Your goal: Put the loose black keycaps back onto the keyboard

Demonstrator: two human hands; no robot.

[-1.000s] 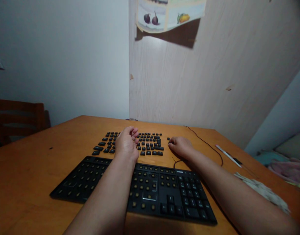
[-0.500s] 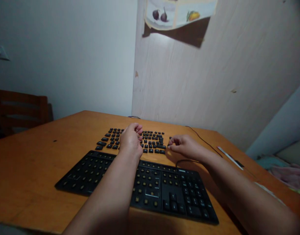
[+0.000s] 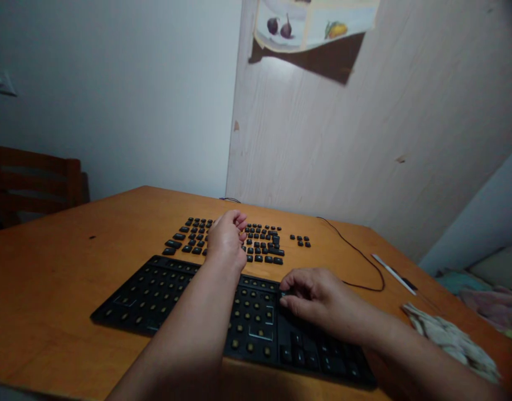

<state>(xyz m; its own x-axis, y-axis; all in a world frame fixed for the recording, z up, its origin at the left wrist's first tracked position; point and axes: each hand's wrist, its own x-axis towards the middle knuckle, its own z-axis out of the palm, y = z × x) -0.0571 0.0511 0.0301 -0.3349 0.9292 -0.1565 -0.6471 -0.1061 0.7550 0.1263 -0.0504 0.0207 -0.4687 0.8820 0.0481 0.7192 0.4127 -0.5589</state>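
A black keyboard [image 3: 222, 334] lies at a slant on the table, with most of its main-section keycaps off and the pale stems bare. My right hand [image 3: 310, 301] is over its upper right part, thumb and forefinger pinched on a small dark keycap [image 3: 283, 293] that they mostly hide. My left hand [image 3: 227, 239] hangs among the loose keycaps [image 3: 193, 236] laid out in rows behind the keyboard. Its fingers are loosely curled and a little apart, with nothing seen in them; the thumb is hidden. My left forearm covers part of the keyboard.
Several separate keycaps [image 3: 300, 238] sit right of the rows. A dark cable [image 3: 364, 256] loops on the right side, near a white strip [image 3: 393, 274] and a crumpled cloth [image 3: 452, 340]. A wall backs the table; a wooden chair [image 3: 34, 181] stands at left.
My right hand has come from the loose keycaps back toward me, over the keyboard, with a keycap pinched in it. My left hand has stayed nearly still. The view has shifted slightly.
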